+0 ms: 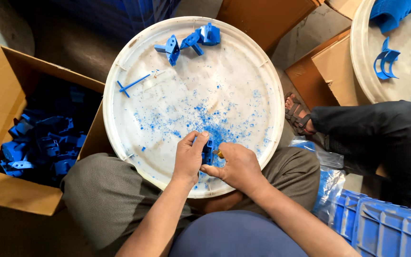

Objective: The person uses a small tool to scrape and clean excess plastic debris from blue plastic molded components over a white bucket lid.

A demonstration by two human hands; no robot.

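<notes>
My left hand (pixel 190 155) grips a small blue plastic part (pixel 207 151) over the near edge of a round white tray (pixel 129 57) resting on my lap. Right beside it, my right hand (pixel 236 165) is closed on a small tool with a yellowish tip (pixel 219 153) that touches the part. Blue shavings (pixel 205 121) are scattered across the tray's middle. Three blue plastic parts (pixel 190 40) lie at the tray's far edge, and a thin blue T-shaped sprue (pixel 130 84) lies at its left.
An open cardboard box (pixel 5 190) with several blue parts stands at my left. A blue crate (pixel 386 228) and a plastic bag (pixel 329 183) are at lower right. Another person's leg and sandalled foot (pixel 298 114) lie to the right, near a second white tray (pixel 362 71) and cardboard boxes.
</notes>
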